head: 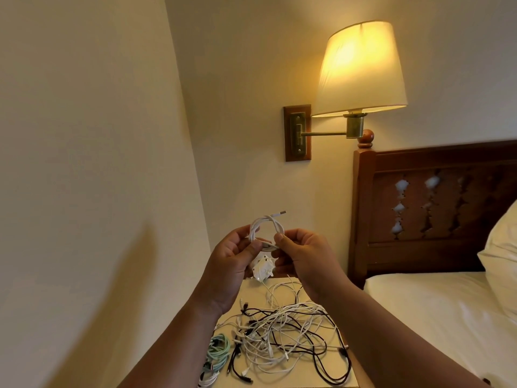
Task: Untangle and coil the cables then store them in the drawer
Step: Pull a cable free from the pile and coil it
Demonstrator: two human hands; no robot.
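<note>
Left hand (229, 264) and right hand (305, 261) both pinch a small white cable coil (267, 228), raised above the tangled cables (282, 340) on the tabletop (307, 383).

A coil of cable (267, 229) is held up between the left hand (232, 264) and the right hand (305, 261). Under the hands, a pile of cables (282, 337) lies on the table (253, 291). The bed (433, 303) stands right of the table. A lamp (361, 68) is on the wall above them.
</note>
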